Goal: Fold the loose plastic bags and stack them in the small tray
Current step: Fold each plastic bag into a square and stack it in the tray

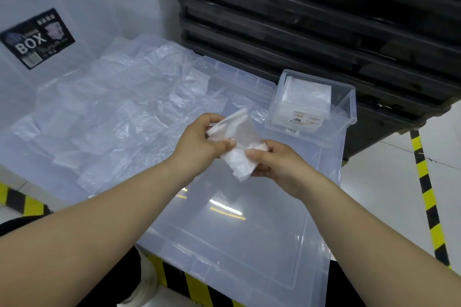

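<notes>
A partly folded white plastic bag (239, 142) hangs in the air between both hands, above a clear plastic lid. My left hand (199, 142) pinches its upper left part between thumb and fingers. My right hand (277, 164) grips its lower right part with the thumb on top. Several loose translucent bags (112, 112) lie spread flat to the left. The small clear tray (349, 104) stands at the right, beyond my hands, with folded white bags (306, 95) stacked inside.
The large clear storage-box lid (237, 232) serves as the work surface. A big translucent box with a black "BOX" label (37, 37) stands at back left. Black stacked crates (324, 20) rise behind the tray. Yellow-black floor tape (426, 197) runs at right.
</notes>
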Demonstrator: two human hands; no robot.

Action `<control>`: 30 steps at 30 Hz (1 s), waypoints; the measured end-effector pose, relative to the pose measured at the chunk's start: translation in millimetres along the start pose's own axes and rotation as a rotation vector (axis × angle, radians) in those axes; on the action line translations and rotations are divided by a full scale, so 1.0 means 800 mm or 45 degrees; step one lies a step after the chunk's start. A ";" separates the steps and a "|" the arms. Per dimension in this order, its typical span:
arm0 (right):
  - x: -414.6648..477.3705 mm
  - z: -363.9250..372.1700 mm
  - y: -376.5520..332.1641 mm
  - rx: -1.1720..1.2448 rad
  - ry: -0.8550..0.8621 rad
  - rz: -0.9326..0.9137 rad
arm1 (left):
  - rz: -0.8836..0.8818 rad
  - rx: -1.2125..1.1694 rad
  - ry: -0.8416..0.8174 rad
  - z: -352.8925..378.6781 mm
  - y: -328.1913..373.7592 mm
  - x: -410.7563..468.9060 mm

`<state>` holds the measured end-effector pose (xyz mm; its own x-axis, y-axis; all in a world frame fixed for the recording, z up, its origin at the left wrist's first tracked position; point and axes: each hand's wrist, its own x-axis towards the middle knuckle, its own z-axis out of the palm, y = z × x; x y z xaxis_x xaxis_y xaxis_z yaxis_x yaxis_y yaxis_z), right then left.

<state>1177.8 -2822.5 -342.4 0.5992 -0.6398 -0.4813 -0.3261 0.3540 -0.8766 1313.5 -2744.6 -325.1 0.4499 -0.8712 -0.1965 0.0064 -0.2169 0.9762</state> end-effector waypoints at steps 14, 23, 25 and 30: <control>-0.018 -0.078 -0.057 -0.369 0.451 -0.156 | 0.095 -0.100 0.297 0.059 0.032 0.060; -0.006 -0.141 -0.108 -0.467 0.565 -0.172 | 0.157 0.384 0.007 0.103 0.043 0.094; 0.002 -0.149 -0.112 -0.397 0.574 -0.110 | 0.088 0.382 -0.017 0.108 0.043 0.102; 0.033 -0.148 -0.115 -0.297 0.741 -0.079 | 0.006 0.271 0.031 0.115 0.037 0.122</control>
<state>1137.1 -2952.7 -274.9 0.1477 -0.9440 -0.2951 -0.4934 0.1882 -0.8492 1275.6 -2876.5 -323.7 0.4708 -0.8621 -0.1874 -0.1830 -0.3032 0.9352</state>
